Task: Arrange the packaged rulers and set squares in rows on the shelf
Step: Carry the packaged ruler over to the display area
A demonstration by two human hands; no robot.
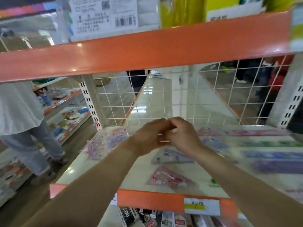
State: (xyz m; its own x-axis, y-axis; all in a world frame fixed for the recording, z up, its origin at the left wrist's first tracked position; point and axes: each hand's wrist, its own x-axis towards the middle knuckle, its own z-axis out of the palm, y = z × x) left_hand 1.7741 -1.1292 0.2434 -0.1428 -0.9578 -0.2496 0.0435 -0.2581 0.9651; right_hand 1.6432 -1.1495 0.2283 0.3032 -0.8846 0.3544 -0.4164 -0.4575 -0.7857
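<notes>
Set squares [171, 157] flat on shelf [131, 176]; fingers [156, 124] hover above them

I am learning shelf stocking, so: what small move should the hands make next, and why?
Probably reach the left hand to the heap of pastel plastic packets on the left: it is unsorted, while the purple triangular packet and pink triangular packet lie in line. Blur hides whether the hands hold anything.
</notes>
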